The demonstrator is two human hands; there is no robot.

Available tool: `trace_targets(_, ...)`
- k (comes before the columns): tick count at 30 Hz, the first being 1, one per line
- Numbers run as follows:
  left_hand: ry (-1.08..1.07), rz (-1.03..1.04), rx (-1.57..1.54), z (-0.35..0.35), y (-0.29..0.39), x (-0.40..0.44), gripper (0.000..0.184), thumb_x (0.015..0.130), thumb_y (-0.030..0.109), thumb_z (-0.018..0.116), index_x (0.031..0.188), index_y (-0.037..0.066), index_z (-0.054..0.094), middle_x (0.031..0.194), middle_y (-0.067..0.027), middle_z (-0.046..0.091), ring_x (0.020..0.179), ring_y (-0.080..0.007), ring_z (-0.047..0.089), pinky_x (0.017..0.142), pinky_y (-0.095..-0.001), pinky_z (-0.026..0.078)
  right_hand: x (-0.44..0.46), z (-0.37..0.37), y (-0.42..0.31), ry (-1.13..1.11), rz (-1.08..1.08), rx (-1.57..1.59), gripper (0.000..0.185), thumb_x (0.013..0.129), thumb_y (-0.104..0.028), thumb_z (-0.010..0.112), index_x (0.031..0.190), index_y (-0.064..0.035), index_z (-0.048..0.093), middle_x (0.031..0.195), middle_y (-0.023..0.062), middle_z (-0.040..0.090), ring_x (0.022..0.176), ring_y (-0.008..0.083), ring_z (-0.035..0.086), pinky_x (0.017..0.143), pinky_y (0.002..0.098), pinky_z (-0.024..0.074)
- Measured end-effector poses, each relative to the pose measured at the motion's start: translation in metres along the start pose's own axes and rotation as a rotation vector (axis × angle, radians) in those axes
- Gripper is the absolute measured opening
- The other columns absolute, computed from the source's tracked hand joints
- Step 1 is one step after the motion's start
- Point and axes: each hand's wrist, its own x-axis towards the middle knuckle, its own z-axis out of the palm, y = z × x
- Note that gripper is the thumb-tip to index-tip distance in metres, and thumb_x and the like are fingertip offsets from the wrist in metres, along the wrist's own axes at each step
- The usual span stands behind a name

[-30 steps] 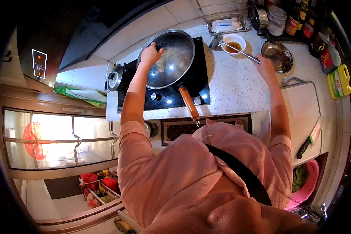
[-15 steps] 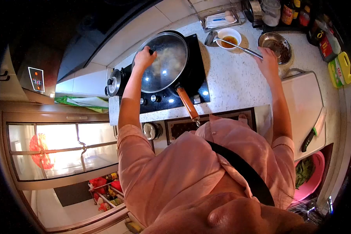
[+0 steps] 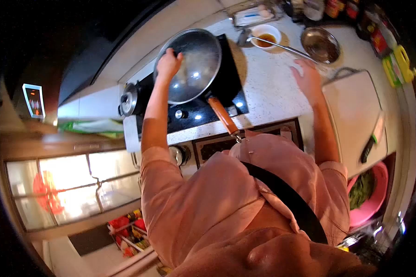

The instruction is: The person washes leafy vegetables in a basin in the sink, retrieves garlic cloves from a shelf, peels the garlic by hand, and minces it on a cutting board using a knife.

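Observation:
My left hand (image 3: 168, 64) grips the knob of the glass lid (image 3: 199, 60), which covers a pan on the black cooktop (image 3: 233, 87). The pan's wooden handle (image 3: 221, 113) points toward my body. My right hand (image 3: 307, 78) is off the ladle, fingers apart, just below its handle end. The metal ladle (image 3: 282, 47) lies across a white bowl (image 3: 266, 38) of brown liquid, its head beyond the far-left rim. Behind my right hand is a steel bowl (image 3: 320, 45) with dark bits inside.
A small lidded pot (image 3: 129, 99) stands left of the pan. On the right lie a cutting board (image 3: 351, 111) and a knife (image 3: 373, 137). Bottles and a yellow-green jug (image 3: 397, 67) line the back right. Below the board, a pink basin (image 3: 379, 194) holds greens.
My right hand has let go of the ladle and drawn back slightly, its fingers spreading. The ladle rests on the bowl. My left hand still holds the lid. The view has shifted a little.

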Motion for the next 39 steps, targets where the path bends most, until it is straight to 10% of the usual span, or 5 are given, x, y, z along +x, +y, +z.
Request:
trace_targets(11, 0.392, 0.307, -0.065, -0.011, -0.013, -0.034, 0.063, 0.088, 0.046, 0.058, 0.128, -0.001, 0.047, 0.122, -0.0262, 0.048, 0.112, -0.0431, 0.047, 0.091, -0.0494, 0.042, -0.144, -0.07, 0.046, 0.482, 0.476, -0.344, 0.026, 0.08, -0.013, 0.067, 0.103, -0.0042, 0.064, 0.114, 0.0164, 0.06, 0.106, 0.0345, 0.055, 0.091, 0.0394, 0.045)
trace_targets(18, 0.476, 0.557, -0.333, -0.026, 0.045, -0.081, 0.059, 0.086, 0.032, 0.065, 0.13, -0.001, 0.045, 0.127, -0.0236, 0.044, 0.119, -0.0399, 0.041, 0.1, -0.0475, 0.034, -0.294, -0.137, 0.067, 0.62, 0.983, -0.713, 0.083, 0.071, -0.034, 0.076, 0.136, -0.0007, 0.037, 0.137, 0.0326, 0.034, 0.126, 0.0469, 0.035, 0.105, 0.0497, 0.0289)
trace_targets(21, 0.405, 0.614, -0.432, -0.032, 0.075, -0.109, 0.056, 0.087, 0.028, 0.065, 0.131, 0.0, 0.044, 0.129, -0.0233, 0.042, 0.121, -0.0395, 0.039, 0.1, -0.0475, 0.033, -0.319, -0.132, 0.07, 0.237, 0.782, -0.852, 0.094, 0.066, -0.039, 0.08, 0.138, -0.0004, 0.034, 0.138, 0.0329, 0.032, 0.127, 0.048, 0.032, 0.105, 0.0498, 0.0291)
trace_targets(31, 0.325, 0.618, -0.622, -0.059, 0.193, -0.226, 0.041, 0.086, 0.015, 0.065, 0.123, 0.002, 0.054, 0.129, -0.017, 0.048, 0.119, -0.0306, 0.048, 0.093, -0.0408, 0.043, -0.308, -0.181, 0.064, -0.04, 0.75, -0.641, 0.117, 0.052, -0.039, 0.087, 0.144, -0.0035, 0.025, 0.137, 0.0346, 0.032, 0.132, 0.0485, 0.026, 0.111, 0.0491, 0.0239)
trace_targets(39, -0.322, 0.845, -1.011, 0.001, 0.409, -0.384, 0.034, 0.082, 0.01, 0.067, 0.114, 0.004, 0.058, 0.114, -0.01, 0.058, 0.106, -0.0247, 0.054, 0.084, -0.034, 0.046, -0.295, -0.235, 0.148, 0.05, 0.365, -0.352, 0.071, 0.065, -0.045, 0.078, 0.112, 0.0031, 0.055, 0.128, 0.0297, 0.046, 0.124, 0.0437, 0.04, 0.104, 0.0464, 0.0349)
